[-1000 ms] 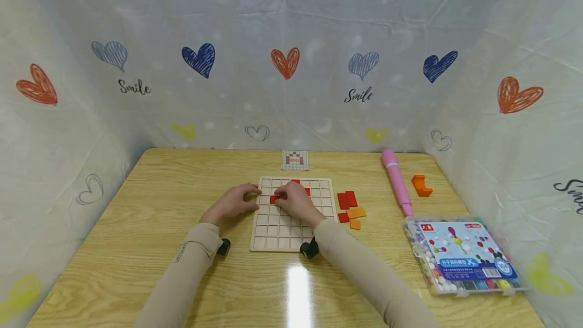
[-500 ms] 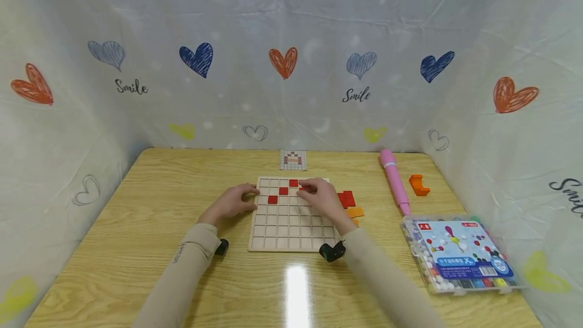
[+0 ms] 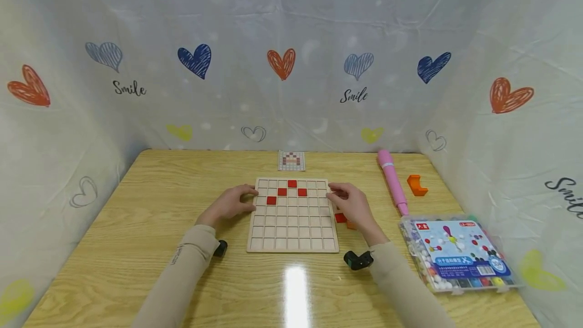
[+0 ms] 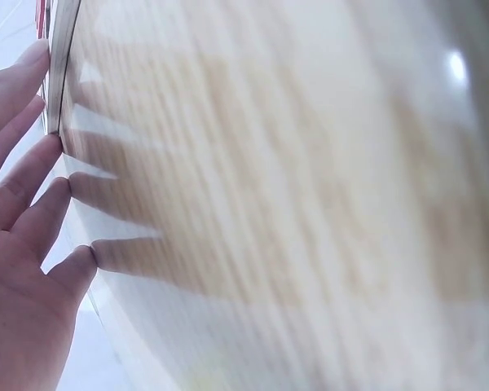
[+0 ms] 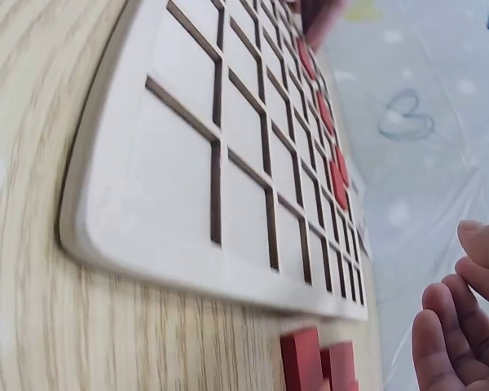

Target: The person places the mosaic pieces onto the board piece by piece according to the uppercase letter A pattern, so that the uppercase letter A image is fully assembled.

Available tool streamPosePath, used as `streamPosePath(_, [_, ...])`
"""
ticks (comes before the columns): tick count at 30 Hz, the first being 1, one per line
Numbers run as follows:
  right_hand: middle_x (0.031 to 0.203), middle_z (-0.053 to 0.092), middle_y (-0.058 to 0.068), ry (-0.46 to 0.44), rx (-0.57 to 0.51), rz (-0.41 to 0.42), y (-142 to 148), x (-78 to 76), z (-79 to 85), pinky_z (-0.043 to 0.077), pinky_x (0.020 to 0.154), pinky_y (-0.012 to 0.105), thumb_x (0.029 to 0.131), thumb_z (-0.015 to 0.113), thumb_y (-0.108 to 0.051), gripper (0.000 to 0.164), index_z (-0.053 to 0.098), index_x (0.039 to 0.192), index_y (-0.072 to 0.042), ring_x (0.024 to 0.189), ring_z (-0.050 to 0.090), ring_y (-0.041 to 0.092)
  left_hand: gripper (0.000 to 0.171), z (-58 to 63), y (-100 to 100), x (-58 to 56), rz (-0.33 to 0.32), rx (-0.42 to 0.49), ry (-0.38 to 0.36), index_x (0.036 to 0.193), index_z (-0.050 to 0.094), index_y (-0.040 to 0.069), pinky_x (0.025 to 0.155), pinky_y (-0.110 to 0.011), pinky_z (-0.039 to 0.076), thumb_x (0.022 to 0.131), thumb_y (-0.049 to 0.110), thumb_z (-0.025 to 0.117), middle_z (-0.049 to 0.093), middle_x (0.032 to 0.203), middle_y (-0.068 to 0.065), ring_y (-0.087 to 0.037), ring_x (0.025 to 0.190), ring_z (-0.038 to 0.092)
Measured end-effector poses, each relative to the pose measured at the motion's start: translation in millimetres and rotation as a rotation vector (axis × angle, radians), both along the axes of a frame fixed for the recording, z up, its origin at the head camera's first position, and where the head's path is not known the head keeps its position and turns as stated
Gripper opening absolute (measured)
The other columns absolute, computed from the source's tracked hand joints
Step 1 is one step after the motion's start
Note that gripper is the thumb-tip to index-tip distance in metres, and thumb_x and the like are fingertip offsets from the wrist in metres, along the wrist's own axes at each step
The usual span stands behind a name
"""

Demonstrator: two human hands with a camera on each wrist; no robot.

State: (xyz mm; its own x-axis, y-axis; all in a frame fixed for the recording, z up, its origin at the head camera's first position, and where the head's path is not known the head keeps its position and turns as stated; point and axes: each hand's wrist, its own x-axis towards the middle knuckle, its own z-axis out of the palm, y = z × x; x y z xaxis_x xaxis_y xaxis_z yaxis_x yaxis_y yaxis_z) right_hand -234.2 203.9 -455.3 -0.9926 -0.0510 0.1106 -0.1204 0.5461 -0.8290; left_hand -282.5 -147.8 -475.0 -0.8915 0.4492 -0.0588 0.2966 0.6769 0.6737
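A wooden grid board (image 3: 293, 232) lies on the table with red square tiles (image 3: 292, 183) set in several cells of its upper rows. My left hand (image 3: 230, 202) rests at the board's left edge, fingers extended; in the left wrist view the fingertips touch the tabletop and the board's side. My right hand (image 3: 355, 207) hovers by the board's right edge, fingers loosely bent, and the right wrist view shows nothing held in it. Below it are a loose red tile (image 3: 340, 218) and an orange tile (image 3: 351, 224); the hand hides other loose pieces.
Behind the board is a small pattern card (image 3: 291, 161). To the right lie a pink stick-like object (image 3: 392, 181), an orange bracket-shaped piece (image 3: 416, 185) and a clear plastic box (image 3: 460, 252) of coloured parts. A printed curtain (image 3: 319, 14) encloses the table.
My right hand has moved rightward off the grid to beside the board's right edge. The red tiles it covered now show in their cells. The left hand has stayed at the left edge.
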Motion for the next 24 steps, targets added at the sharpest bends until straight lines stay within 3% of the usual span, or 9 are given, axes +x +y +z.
streamPosePath(10, [0.126,0.061,0.016,-0.057,-0.017,-0.103,42,-3.5,-10.4,0.052,0.095,0.043,0.095,0.065,-0.029,0.046,0.059,0.134,-0.005,0.113,0.059,0.028,0.044,-0.9,0,1.2,-0.002,0.022,-0.016,0.131,0.060,0.003,0.118,-0.052,0.021,0.090,0.014,0.071,0.044,0.149,-0.016,-0.038,0.143,0.027])
streamPosePath(15, [0.129,0.060,0.016,-0.090,0.036,-0.118,62,-10.0,-20.2,0.049,0.098,0.044,0.097,0.062,-0.030,0.046,0.057,0.135,-0.004,0.115,0.056,0.030,0.044,-1.0,0,1.5,-0.006,0.029,-0.016,0.131,0.060,0.003,0.118,-0.052,0.021,0.090,0.014,0.071,0.043,0.149,-0.017,-0.038,0.143,0.027])
streamPosePath(24, [0.128,0.061,0.019,-0.113,0.165,-0.034,79,-14.2,-25.5,0.045,0.103,0.049,0.096,0.064,-0.025,0.044,0.059,0.132,0.000,0.118,0.055,0.035,0.043,-1.2,-1,1.3,-0.010,0.030,-0.012,0.131,0.060,0.004,0.118,-0.052,0.022,0.090,0.015,0.071,0.043,0.149,-0.017,-0.038,0.143,0.028])
